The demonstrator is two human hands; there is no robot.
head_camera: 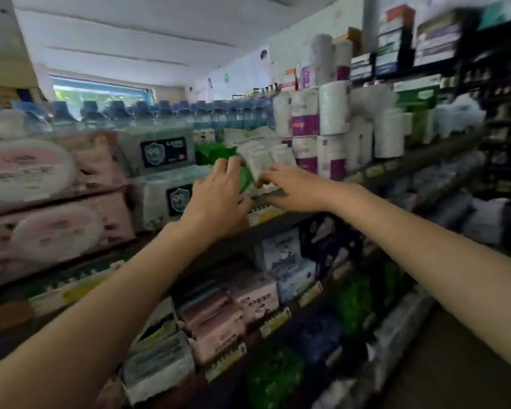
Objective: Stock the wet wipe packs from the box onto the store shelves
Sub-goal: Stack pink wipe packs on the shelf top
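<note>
Both my arms reach up to the upper shelf [281,215]. My left hand [219,197] curls over a green wet wipe pack [244,177] standing at the shelf's front. My right hand [291,187] pinches the lower edge of small white wet wipe packs [263,160] leaning just right of the green one. More green packs [211,153] lie behind. The image is blurred, so the exact finger contact is unclear. The box is out of view.
Left on the same shelf lie large pink packs [53,208] and white packs with dark labels [163,172]. Water bottles [165,113] stand behind. Toilet paper rolls [332,128] stand to the right. Lower shelves hold tissue and wipe packs [248,299].
</note>
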